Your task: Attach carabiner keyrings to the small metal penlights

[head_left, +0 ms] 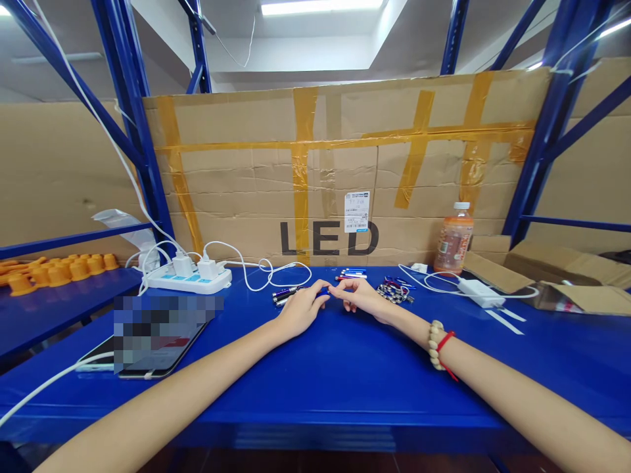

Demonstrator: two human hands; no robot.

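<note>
Both my hands rest on the blue table near its far side. My left hand has its fingers curled round a small blue cylindrical item, which looks like a tiny flashlight. My right hand is pinched at its other end, fingertips touching the same item. A bead bracelet and red string sit on my right wrist. Several small pen-like pieces lie just left of my left hand, and more coloured ones lie behind my hands. A heap of metal keyrings lies right of my right hand.
A white power strip with chargers and cables sits at back left, a tablet and phone at front left. A drink bottle stands at back right beside a white adapter and an open carton. Cardboard marked LED walls the back. Orange parts fill the left shelf.
</note>
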